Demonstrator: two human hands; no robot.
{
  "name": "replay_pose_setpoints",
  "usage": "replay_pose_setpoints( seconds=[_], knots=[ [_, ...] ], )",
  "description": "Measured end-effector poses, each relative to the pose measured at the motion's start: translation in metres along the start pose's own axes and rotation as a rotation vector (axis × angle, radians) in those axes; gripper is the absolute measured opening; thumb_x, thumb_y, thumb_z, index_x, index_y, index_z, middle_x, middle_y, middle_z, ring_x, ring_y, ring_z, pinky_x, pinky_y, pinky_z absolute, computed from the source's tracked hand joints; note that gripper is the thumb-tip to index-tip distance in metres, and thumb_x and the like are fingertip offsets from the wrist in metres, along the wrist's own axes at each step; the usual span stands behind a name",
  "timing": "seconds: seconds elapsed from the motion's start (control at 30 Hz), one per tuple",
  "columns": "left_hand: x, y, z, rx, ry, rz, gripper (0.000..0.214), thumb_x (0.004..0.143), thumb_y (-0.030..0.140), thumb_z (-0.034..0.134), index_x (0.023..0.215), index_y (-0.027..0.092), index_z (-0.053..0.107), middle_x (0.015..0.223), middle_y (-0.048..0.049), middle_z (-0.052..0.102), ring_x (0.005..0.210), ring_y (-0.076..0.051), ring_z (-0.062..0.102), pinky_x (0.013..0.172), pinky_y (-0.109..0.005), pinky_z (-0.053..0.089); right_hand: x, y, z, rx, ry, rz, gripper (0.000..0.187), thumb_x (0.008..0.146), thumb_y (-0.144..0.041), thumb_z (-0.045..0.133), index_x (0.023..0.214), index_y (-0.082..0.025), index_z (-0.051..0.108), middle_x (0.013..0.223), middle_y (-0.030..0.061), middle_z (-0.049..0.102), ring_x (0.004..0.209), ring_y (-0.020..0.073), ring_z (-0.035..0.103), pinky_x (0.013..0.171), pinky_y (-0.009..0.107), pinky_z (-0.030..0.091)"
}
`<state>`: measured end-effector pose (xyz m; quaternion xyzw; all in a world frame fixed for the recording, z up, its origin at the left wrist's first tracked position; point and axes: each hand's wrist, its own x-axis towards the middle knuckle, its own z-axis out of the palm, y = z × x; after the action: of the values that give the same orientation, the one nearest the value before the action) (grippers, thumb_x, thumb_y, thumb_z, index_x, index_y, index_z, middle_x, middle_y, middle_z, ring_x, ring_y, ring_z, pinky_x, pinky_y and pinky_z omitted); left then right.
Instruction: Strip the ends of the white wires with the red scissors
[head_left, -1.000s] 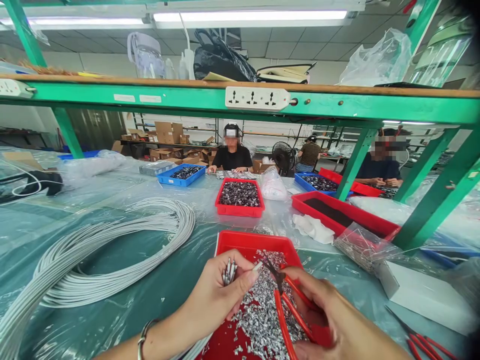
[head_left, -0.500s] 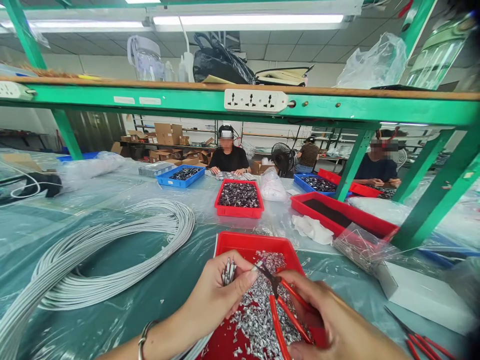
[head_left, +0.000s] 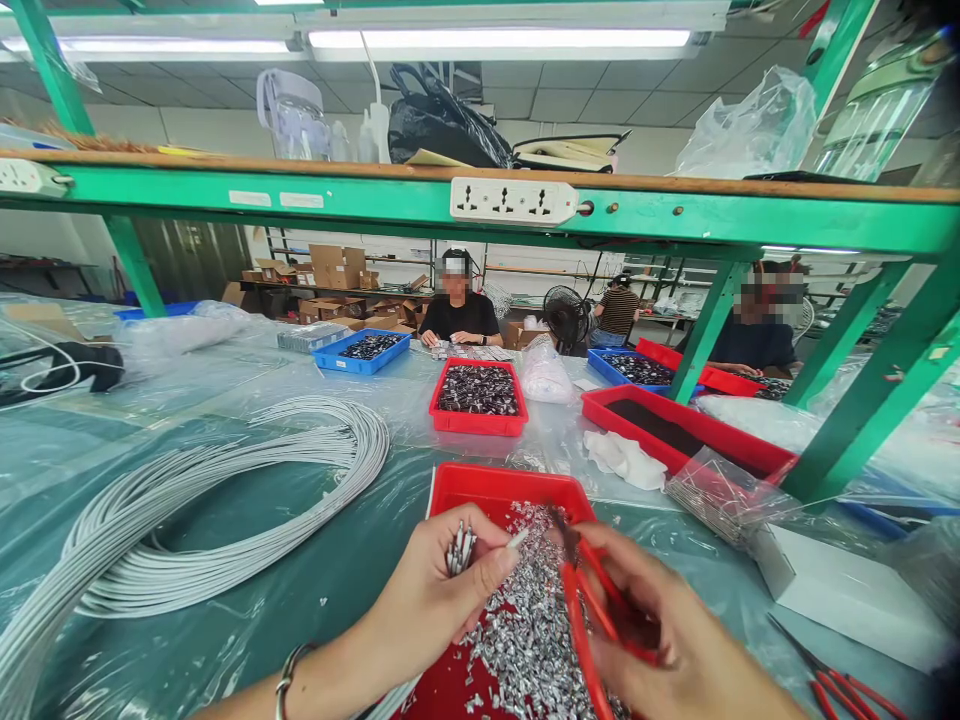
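Note:
My left hand [head_left: 450,570] grips a bundle of white cables [head_left: 460,547]. One cable end [head_left: 517,538] sticks out between thumb and forefinger, pointing right. My right hand [head_left: 652,620] is wrapped around red-handled pliers [head_left: 581,590]; their dark jaws are blurred and stand apart from the cable end. Both hands are over a red tray [head_left: 504,482] with many small shiny metal pieces [head_left: 525,610] in it. More cable from the bundle runs down below my left forearm.
A large coil of white cable [head_left: 352,455] lies on the left. Ahead stands a red tray of dark parts [head_left: 478,390]. At right are a long red tray [head_left: 690,435], a white box [head_left: 847,595] and another red-handled tool [head_left: 847,690]. A green shelf frame [head_left: 360,200] crosses above; co-workers sit beyond.
My right hand has drawn the pliers to the right, off the cable end. The left hand stays in nearly the same place, still holding the cables.

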<state>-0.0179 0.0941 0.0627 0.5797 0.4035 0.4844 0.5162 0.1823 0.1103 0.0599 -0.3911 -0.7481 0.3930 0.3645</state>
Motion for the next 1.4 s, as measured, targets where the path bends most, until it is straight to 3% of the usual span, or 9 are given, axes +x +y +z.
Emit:
replay_pose_setpoints(
  seconds=[0.07, 0.23, 0.5, 0.67, 0.83, 0.93, 1.03, 1.23, 1.4],
  knots=[
    [-0.003, 0.0, 0.003, 0.035, -0.026, -0.017, 0.025, 0.078, 0.04, 0.056, 0.074, 0.018, 0.046, 0.043, 0.0111, 0.036, 0.033, -0.004, 0.029, 0.034, -0.015, 0.02, 0.006, -0.005, 0.007, 0.157, 0.074, -0.047, 0.037, 0.075, -0.024, 0.059, 0.11, -0.026, 0.05, 0.089, 0.0024, 0.064, 0.082, 0.0173, 0.06, 0.075, 0.028, 0.051],
    [-0.01, -0.002, 0.011, 0.163, -0.055, -0.004, 0.023, 0.079, 0.036, 0.056, 0.069, 0.017, 0.049, 0.048, 0.0094, 0.036, 0.038, -0.004, 0.029, 0.038, -0.018, 0.021, 0.012, -0.016, 0.022, 0.466, 0.164, -0.004, 0.038, 0.058, -0.013, 0.076, 0.09, -0.025, 0.059, 0.065, -0.0054, 0.067, 0.057, 0.01, 0.058, 0.059, 0.017, 0.047],
    [-0.004, -0.007, 0.006, 0.061, -0.13, -0.052, 0.02, 0.078, 0.036, 0.058, 0.078, 0.017, 0.056, 0.043, 0.0103, 0.036, 0.033, -0.004, 0.026, 0.036, -0.019, 0.016, 0.021, -0.01, 0.026, 0.768, 0.097, 0.127, 0.029, 0.069, -0.033, 0.071, 0.094, -0.022, 0.06, 0.054, -0.0032, 0.058, 0.048, 0.0111, 0.052, 0.052, 0.023, 0.04],
    [-0.002, -0.008, 0.003, -0.028, -0.101, -0.062, 0.03, 0.078, 0.044, 0.055, 0.086, 0.015, 0.058, 0.041, 0.011, 0.033, 0.031, -0.003, 0.021, 0.033, -0.018, 0.011, 0.018, -0.009, 0.019, 0.558, 0.107, -0.033, 0.039, 0.074, -0.049, 0.061, 0.102, -0.024, 0.052, 0.062, -0.0034, 0.052, 0.037, 0.006, 0.027, 0.037, 0.021, 0.023],
    [-0.001, 0.001, 0.001, -0.082, -0.011, -0.072, 0.036, 0.077, 0.049, 0.055, 0.083, 0.014, 0.059, 0.041, 0.0109, 0.031, 0.032, -0.003, 0.02, 0.033, -0.017, 0.01, -0.004, 0.005, -0.004, 0.205, 0.036, -0.182, 0.051, 0.074, -0.056, 0.054, 0.114, -0.025, 0.05, 0.085, 0.0068, 0.06, 0.065, 0.0188, 0.057, 0.056, 0.028, 0.05],
    [0.0, 0.005, 0.001, -0.07, 0.027, -0.021, 0.032, 0.076, 0.046, 0.058, 0.073, 0.014, 0.056, 0.039, 0.0115, 0.028, 0.032, -0.003, 0.019, 0.033, -0.017, 0.01, -0.013, 0.012, -0.01, -0.071, -0.074, -0.095, 0.08, 0.06, -0.042, 0.072, 0.13, -0.021, 0.04, 0.114, 0.0172, 0.055, 0.091, 0.0314, 0.06, 0.074, 0.038, 0.054],
    [-0.001, 0.005, 0.001, -0.07, 0.032, 0.006, 0.03, 0.077, 0.044, 0.057, 0.069, 0.015, 0.054, 0.039, 0.0111, 0.03, 0.031, -0.002, 0.02, 0.032, -0.018, 0.011, -0.012, 0.009, -0.006, -0.289, -0.186, 0.037, 0.092, 0.051, -0.034, 0.075, 0.132, -0.015, 0.037, 0.113, 0.0227, 0.056, 0.093, 0.0386, 0.06, 0.076, 0.047, 0.052],
    [-0.003, 0.003, 0.0, -0.018, -0.019, -0.032, 0.029, 0.079, 0.043, 0.055, 0.076, 0.014, 0.059, 0.038, 0.0109, 0.029, 0.03, -0.003, 0.019, 0.031, -0.019, 0.01, -0.008, 0.004, -0.001, -0.284, -0.25, 0.109, 0.093, 0.053, -0.037, 0.073, 0.135, -0.017, 0.033, 0.117, 0.0217, 0.053, 0.097, 0.0366, 0.059, 0.079, 0.044, 0.052],
    [0.0, 0.003, -0.001, -0.057, -0.055, -0.01, 0.028, 0.079, 0.044, 0.055, 0.075, 0.016, 0.057, 0.039, 0.0113, 0.029, 0.031, -0.003, 0.018, 0.033, -0.019, 0.011, -0.017, 0.017, 0.0, -0.122, -0.236, 0.001, 0.084, 0.059, -0.028, 0.071, 0.134, -0.019, 0.035, 0.116, 0.0162, 0.055, 0.099, 0.0301, 0.059, 0.081, 0.036, 0.051]
  ],
)
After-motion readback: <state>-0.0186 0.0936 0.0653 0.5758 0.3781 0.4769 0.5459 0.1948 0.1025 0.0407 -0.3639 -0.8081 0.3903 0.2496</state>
